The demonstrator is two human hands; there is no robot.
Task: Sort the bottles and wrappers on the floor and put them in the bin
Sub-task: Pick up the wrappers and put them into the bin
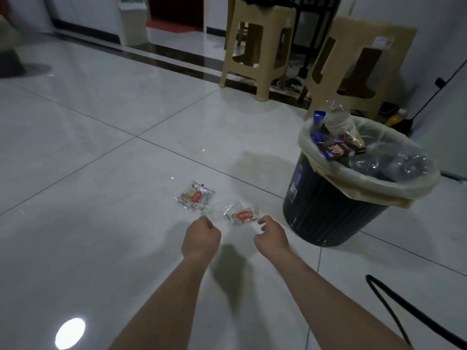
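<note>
Two clear snack wrappers with red labels are low over the white tiled floor. The farther wrapper (195,197) lies flat, untouched. The nearer wrapper (241,215) stretches between my hands. My left hand (201,236) is curled and pinches its clear left end. My right hand (271,234) pinches its right end with thumb and fingertips. The dark round bin (326,210) with a pale liner stands just right of my right hand. It is heaped with crushed clear bottles (394,161) and dark wrappers (338,149).
Two beige plastic stools (260,49) (358,61) stand behind the bin against the wall. A black cable (394,296) curves over the floor at the lower right. An orange bottle (395,117) sits behind the bin near a thin black pole.
</note>
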